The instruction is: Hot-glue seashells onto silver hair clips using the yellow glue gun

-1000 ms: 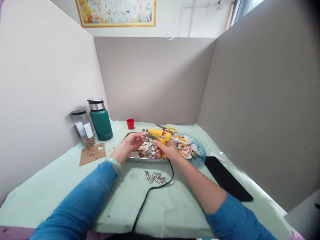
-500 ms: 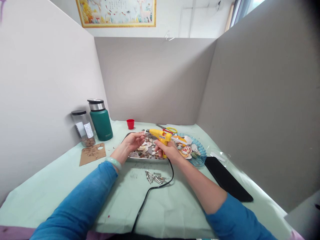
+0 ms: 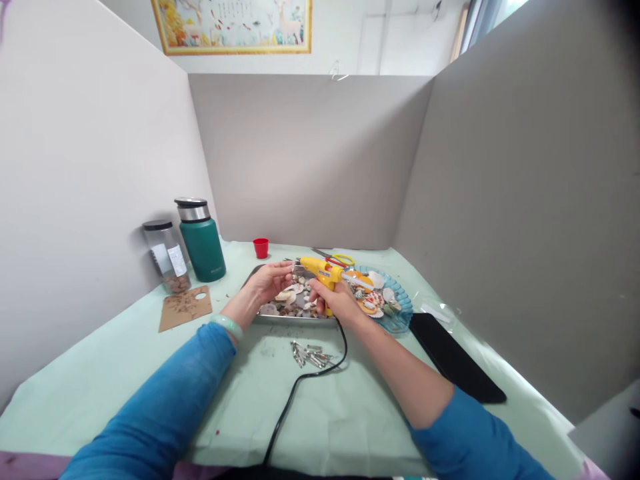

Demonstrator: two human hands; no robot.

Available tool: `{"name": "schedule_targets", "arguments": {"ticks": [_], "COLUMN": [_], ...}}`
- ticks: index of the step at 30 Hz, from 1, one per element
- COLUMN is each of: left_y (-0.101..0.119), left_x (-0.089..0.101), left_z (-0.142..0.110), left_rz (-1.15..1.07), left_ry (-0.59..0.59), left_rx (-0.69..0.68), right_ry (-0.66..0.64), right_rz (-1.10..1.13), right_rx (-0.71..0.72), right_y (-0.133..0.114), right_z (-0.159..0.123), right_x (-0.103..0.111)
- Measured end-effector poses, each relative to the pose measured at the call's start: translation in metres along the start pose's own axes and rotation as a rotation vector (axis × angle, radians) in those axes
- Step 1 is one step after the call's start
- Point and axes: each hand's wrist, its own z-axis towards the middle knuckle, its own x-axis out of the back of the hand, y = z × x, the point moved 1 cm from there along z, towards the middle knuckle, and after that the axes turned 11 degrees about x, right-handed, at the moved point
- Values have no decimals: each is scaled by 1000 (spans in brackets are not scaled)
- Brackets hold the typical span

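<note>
A yellow hot glue gun (image 3: pixel 320 270) is gripped by my right hand (image 3: pixel 340 301), its nozzle pointing left and a pale glue stick jutting from its back. My left hand (image 3: pixel 270 283) pinches a small whitish piece at the nozzle tip; its kind is too small to make out. Both hands are over a metal tray (image 3: pixel 295 321) of small seashells (image 3: pixel 296 293). The gun's black cord (image 3: pixel 295 387) runs toward me across the table. Just in front of the tray lies a pile of small metal clips or pins (image 3: pixel 311 355).
A blue scalloped plate (image 3: pixel 400 313) of larger shells stands at right, beside a black flat slab (image 3: pixel 457 357). Scissors (image 3: pixel 343 260) and a red cup (image 3: pixel 261 248) are behind. At left stand a green bottle (image 3: pixel 203 247), a jar (image 3: pixel 167 257) and brown card (image 3: pixel 185 309).
My left hand has shifted slightly right with the small piece, still close to the nozzle. The glue gun has barely moved.
</note>
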Motion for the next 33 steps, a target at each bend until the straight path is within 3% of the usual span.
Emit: {"name": "schedule_targets", "arguments": {"ticks": [5,10,17,25,33], "left_y": [-2,-8,-12,-16,-18], "left_x": [-2,4,3,-12,-18], "left_z": [0,2,-1,-8,-7], "left_rz": [119,258,345,380,299], "left_ry": [-12,-153,-371,-390,-321], "left_rx": [0,59,164,156,86], "right_ry": [115,260,107,45,147], "right_rz": [116,197,245,228,314], "right_rx": [24,95,120,119,99], "right_y": [-5,-4,-8,-9,-14], "right_z": [1,2,-2,-2,-2], "right_x": [-1,0,-2,-3,-4]}}
